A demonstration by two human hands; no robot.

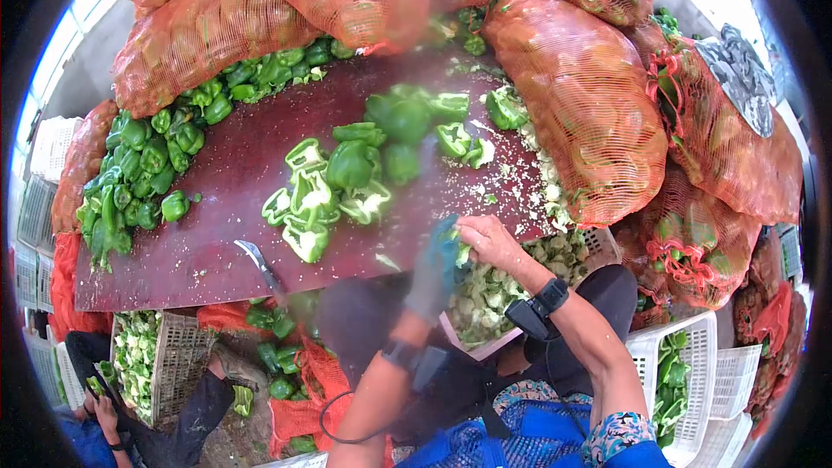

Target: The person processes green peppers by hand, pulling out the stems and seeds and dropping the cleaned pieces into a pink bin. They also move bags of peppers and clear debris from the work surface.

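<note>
My left hand [440, 262], in a teal and grey glove, is at the table's front edge, partly smeared by a blurred patch. My bare right hand [487, 240] meets it there, fingers pinched together. Between them shows a small pale-green piece of bell pepper [463, 254], mostly hidden by the fingers; both hands seem closed on it. Just beyond, cut bell pepper halves [310, 195] and a whole bell pepper [353, 164] lie on the dark red table [217, 247]. A knife [258, 264] with a curved blade rests near the front edge, left of my hands.
Under my hands stands a crate of pepper cores [494, 299]. Orange mesh sacks [576, 108] line the back and right. A pile of green peppers [143, 160] covers the table's left side. Another person's hand [106, 416] is at lower left, near a crate [178, 368].
</note>
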